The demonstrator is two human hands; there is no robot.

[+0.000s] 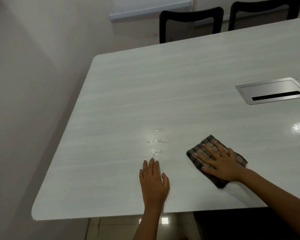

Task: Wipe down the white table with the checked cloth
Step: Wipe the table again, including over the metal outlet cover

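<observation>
The white table [121, 104] fills most of the head view. A folded dark checked cloth [197, 151] lies flat on it near the front right. My right hand [218, 161] presses down on the cloth with its fingers spread and straight. My left hand [153, 181] rests flat on the bare tabletop to the cloth's left, fingers straight. A small patch of water drops [157, 142] glistens just beyond my left fingertips, left of the cloth.
A metal cable hatch [270, 90] is set into the table at the right. Two black mesh chairs [190, 23] [263, 13] stand at the far edge. The table's rounded front left corner [36, 212] is near; tiled floor shows below.
</observation>
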